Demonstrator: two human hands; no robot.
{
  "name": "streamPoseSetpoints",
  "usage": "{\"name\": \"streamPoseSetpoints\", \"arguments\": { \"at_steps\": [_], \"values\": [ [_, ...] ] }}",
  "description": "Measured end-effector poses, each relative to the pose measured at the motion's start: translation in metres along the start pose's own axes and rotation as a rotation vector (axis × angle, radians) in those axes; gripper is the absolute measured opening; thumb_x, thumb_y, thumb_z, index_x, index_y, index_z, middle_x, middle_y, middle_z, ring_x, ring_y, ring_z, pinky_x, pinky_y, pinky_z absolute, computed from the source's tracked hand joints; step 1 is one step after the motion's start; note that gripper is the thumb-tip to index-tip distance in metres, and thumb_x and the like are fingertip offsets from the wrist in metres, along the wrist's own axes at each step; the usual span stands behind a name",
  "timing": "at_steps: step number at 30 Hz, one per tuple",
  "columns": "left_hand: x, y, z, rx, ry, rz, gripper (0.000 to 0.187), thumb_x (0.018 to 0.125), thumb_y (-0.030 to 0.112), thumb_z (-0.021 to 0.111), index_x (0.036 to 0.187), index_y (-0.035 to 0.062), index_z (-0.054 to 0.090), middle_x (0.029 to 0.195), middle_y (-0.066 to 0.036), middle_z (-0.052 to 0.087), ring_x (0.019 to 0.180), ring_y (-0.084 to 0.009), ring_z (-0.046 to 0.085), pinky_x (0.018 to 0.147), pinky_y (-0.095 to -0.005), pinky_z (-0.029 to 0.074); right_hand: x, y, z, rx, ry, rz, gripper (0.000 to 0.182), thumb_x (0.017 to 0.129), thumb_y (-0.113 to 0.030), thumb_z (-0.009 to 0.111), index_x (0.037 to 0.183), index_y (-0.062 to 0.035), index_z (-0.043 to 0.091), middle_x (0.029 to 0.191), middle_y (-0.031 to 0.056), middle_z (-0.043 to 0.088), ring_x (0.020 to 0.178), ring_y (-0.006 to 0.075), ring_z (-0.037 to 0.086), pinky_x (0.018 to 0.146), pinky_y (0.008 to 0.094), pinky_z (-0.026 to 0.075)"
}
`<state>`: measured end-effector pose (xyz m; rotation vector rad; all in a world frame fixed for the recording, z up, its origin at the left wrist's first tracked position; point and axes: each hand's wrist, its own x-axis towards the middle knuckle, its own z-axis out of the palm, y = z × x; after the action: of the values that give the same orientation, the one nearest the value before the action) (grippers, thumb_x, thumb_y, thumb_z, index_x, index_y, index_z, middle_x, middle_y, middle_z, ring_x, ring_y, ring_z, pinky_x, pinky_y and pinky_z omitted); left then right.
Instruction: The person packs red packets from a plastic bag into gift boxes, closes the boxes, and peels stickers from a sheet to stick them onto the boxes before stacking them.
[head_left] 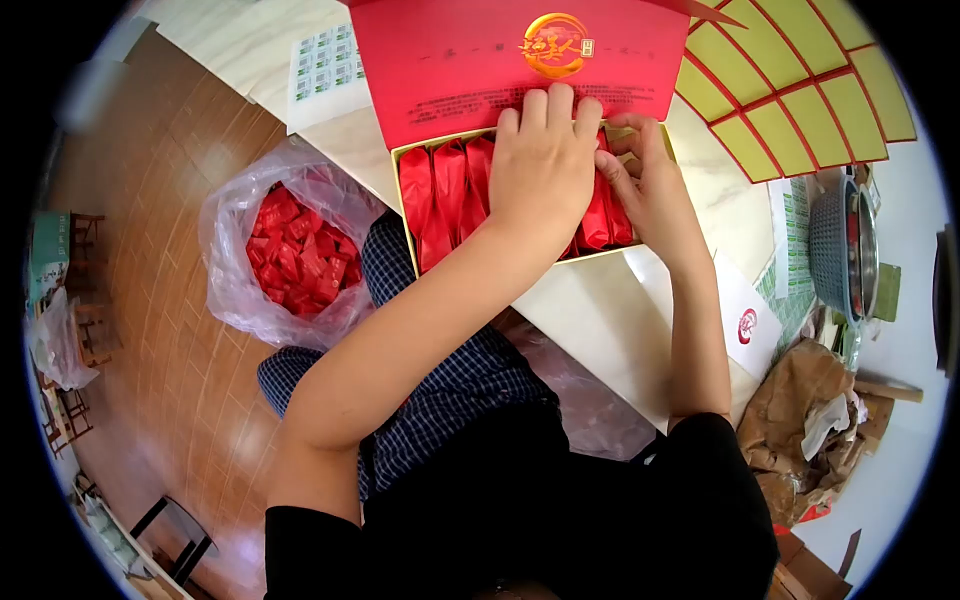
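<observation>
An open red gift box (660, 80) with yellow inner edges sits on the table in front of me, its lid raised at the back. Red foil packets (440, 190) stand in a row inside. My left hand (545, 155) lies over the middle of the row, fingers stretched toward the lid and slightly apart. At the right end of the box, my right hand (650, 185) has its thumb and fingers curled in beside the last packets. What its fingertips hold, if anything, is hidden.
A clear plastic bag (225, 250) full of red packets stands low on my left. Yellow-green box trays with red edges (780, 130) are laid at the back right. Sticker sheets (325, 70), a white printed card (735, 320), a blue basket (835, 240) and crumpled brown paper (800, 400) lie around.
</observation>
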<state>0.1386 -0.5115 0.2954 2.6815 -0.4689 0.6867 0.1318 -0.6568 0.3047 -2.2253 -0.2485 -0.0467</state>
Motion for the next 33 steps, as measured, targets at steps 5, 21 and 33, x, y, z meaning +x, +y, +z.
{"name": "streamPoseSetpoints", "arguments": {
  "at_steps": [5,21,33],
  "values": [
    [-0.001,-0.014,-0.016,-0.135,-0.022,-0.006,0.031,0.083,0.019,0.064,0.110,0.0070,0.054,0.100,-0.010,0.051,0.096,-0.0277,0.051,0.081,-0.0394,0.042,0.001,0.003,0.001,0.050,-0.003,0.029,0.040,0.093,-0.022,0.061,0.117,0.0019,0.040,0.088,0.0175,0.062,0.066,0.0238,0.058,0.065,0.0350,0.048],
    [-0.117,-0.058,-0.045,-0.878,0.000,-0.433,0.082,0.096,0.041,0.048,0.143,-0.0128,0.008,0.147,-0.037,0.014,0.140,-0.0470,0.014,0.116,-0.0446,0.014,0.010,-0.040,0.036,-0.534,-0.090,0.197,0.072,0.091,-0.063,0.040,0.119,0.0031,0.048,0.109,0.0309,0.060,0.104,0.0477,0.057,0.090,0.0511,0.043],
    [-0.167,-0.101,-0.074,-1.064,0.073,-0.590,0.071,0.098,0.046,0.043,0.143,-0.0055,0.024,0.146,-0.029,0.022,0.139,-0.0396,0.021,0.114,-0.0439,0.021,0.013,-0.080,0.046,-1.039,0.145,0.059,0.054,0.097,-0.042,0.046,0.125,0.0048,0.053,0.115,0.0262,0.059,0.109,0.0412,0.054,0.092,0.0451,0.043]
  ]
}}
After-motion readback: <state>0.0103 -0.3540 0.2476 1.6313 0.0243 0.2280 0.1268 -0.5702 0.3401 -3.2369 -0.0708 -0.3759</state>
